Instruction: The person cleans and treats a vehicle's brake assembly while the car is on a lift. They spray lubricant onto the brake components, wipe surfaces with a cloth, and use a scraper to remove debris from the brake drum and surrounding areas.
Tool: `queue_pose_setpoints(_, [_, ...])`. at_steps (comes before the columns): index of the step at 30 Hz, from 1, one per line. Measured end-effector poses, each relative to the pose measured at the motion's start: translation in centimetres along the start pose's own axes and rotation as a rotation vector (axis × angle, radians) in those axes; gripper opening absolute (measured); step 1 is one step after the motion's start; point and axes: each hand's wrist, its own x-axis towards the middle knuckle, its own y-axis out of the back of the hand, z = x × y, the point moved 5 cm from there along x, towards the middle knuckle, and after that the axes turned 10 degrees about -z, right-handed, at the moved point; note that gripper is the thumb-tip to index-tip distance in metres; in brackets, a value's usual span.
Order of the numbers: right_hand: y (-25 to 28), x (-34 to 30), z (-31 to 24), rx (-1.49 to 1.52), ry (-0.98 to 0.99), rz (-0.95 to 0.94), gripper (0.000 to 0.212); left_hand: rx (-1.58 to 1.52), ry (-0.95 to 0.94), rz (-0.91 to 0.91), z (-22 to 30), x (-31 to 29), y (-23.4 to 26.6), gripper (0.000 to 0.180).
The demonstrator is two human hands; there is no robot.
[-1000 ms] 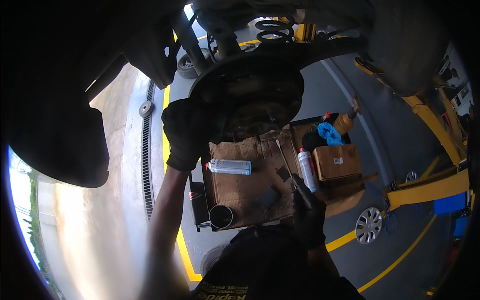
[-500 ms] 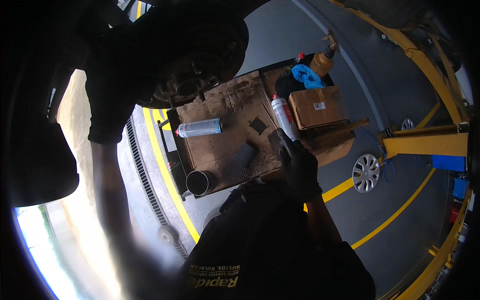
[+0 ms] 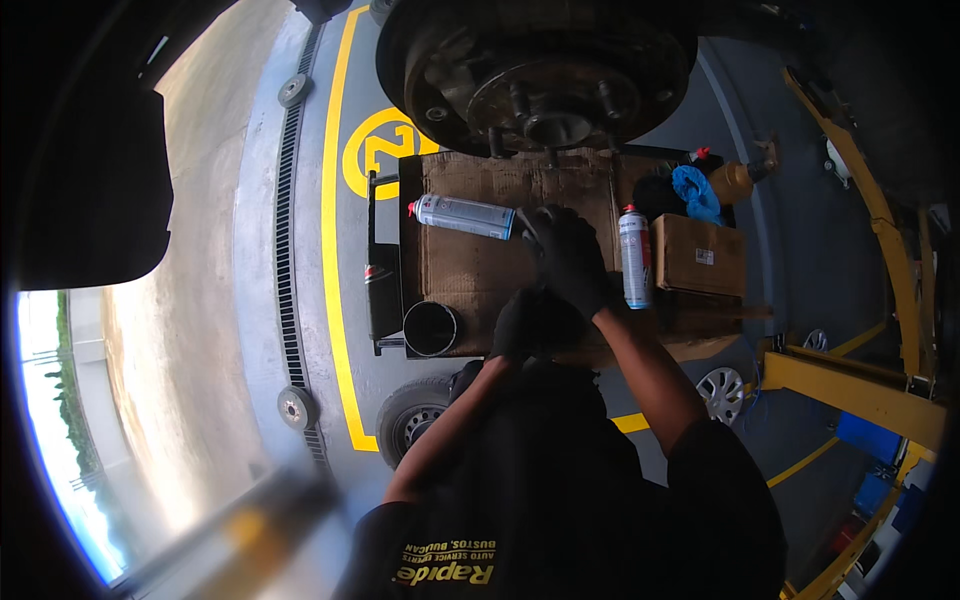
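Observation:
Both my hands are in black gloves, close together over the brown cardboard (image 3: pixel 465 265) that covers a low work surface. My right hand (image 3: pixel 572 262) is closed around a small dark piece, too dim to name, near the base of a spray can (image 3: pixel 465 216) lying on its side. Just nearer to me, my left hand (image 3: pixel 522 325) is curled closed; what it holds, if anything, is hidden. Above the far edge of the cardboard hangs a wheel hub (image 3: pixel 550 105) with bare studs. A second spray can (image 3: pixel 635 257) is to the right of my hands.
An open dark cylinder (image 3: pixel 431 328) sits at the near left corner. To the right are a cardboard box (image 3: pixel 700 256), a blue glove or cloth (image 3: pixel 696 194) and a yellowish bottle (image 3: pixel 732 183). A tire (image 3: pixel 412 412), a wheel cover (image 3: pixel 720 394) and a yellow lift arm (image 3: pixel 850 392) stand beyond.
My left hand has come down from beside the hub to the cardboard, next to my right hand. My right hand has moved left, away from the upright spray can. The view has shifted.

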Motion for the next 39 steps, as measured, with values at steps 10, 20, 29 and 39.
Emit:
queue_pose_setpoints(10, [-17.7, 16.2, -0.5, -0.209, -0.120, -0.505, 0.079, 0.081, -0.192, -0.074, 6.5, -11.1, 12.7, 0.040])
queue_pose_setpoints(20, [5.3, -3.0, -16.3, 0.991, -0.111, 0.232, 0.087, -0.053, -0.569, 0.063, 10.1, -11.3, 18.1, 0.099])
queue_pose_setpoints(29, [19.3, -3.5, -15.7, 0.758, 0.066, 0.433, 0.102, -0.281, -0.663, -0.695, 20.8, -8.1, 15.6, 0.084])
queue_pose_setpoints(39, [24.3, 1.2, -10.8, -0.034, -0.083, 0.477, 0.069, -0.322, -0.593, -0.383, 15.4, -7.9, 13.6, 0.059])
